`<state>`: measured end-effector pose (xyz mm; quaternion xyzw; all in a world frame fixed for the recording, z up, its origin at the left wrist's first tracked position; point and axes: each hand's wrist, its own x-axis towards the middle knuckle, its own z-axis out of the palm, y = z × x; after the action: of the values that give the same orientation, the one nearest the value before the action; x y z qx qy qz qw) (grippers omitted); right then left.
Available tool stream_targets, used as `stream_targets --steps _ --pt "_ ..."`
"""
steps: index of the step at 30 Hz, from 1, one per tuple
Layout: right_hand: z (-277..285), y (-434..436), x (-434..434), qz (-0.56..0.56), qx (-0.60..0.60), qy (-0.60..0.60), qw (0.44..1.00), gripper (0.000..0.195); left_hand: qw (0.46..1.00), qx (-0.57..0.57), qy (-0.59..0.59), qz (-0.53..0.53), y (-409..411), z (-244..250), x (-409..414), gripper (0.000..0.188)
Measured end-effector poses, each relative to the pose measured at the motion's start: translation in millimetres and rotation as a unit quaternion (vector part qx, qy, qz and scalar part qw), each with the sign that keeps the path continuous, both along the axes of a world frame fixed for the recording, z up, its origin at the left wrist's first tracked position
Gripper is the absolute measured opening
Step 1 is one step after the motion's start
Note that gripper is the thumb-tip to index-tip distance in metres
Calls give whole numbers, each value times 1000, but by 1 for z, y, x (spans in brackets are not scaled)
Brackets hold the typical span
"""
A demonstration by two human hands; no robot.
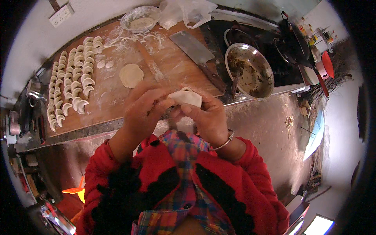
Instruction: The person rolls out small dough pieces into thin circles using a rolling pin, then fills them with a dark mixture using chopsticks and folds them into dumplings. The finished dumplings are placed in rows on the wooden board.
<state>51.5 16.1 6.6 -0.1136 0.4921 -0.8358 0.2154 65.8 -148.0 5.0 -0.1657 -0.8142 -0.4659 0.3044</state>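
Between my two hands is a folded dough dumpling (187, 97), held up over the front edge of a wooden board (108, 108). My left hand (145, 108) pinches its left end with thumb and fingers. Around the right end curl the fingers of my right hand (208, 116), its thumb along the lower edge. A round dough wrapper (131, 75) lies flat on the board beyond my left hand. Behind my hands rests a floury rolling pin (149, 61). Rows of crescent dumplings (77, 70) fill the board's left side, with two small dough pieces (105, 64) beside them.
A cleaver (194, 48) lies at the board's right, its handle towards me. Right of it stands a metal bowl (249, 70) with filling remnants and a utensil. A bowl of flour (141, 20) and a plastic bag (186, 13) sit at the back. A wok (295, 44) is farther right.
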Motion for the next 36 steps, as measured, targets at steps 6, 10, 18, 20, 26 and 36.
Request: stream_targets --steps 6,10,18,20,26,36 --pt "-3 -2 -2 48 -68 -41 996 39 992 -65 108 2 -5 0 -2 14" --pt "1 -5 -1 35 -48 -45 997 39 997 -62 37 -27 -11 9 0 17" --pt "-3 -2 -4 98 47 14 994 48 990 -82 -12 -115 -13 16 -9 16" --pt "-5 -1 -2 93 13 -33 995 52 987 -108 42 -110 -13 12 -8 17" --pt "-5 4 -5 100 11 -24 995 56 991 -101 25 -86 -9 16 -4 17" --pt "-2 4 -10 136 57 -13 989 62 982 -129 6 -141 -17 11 -6 18"
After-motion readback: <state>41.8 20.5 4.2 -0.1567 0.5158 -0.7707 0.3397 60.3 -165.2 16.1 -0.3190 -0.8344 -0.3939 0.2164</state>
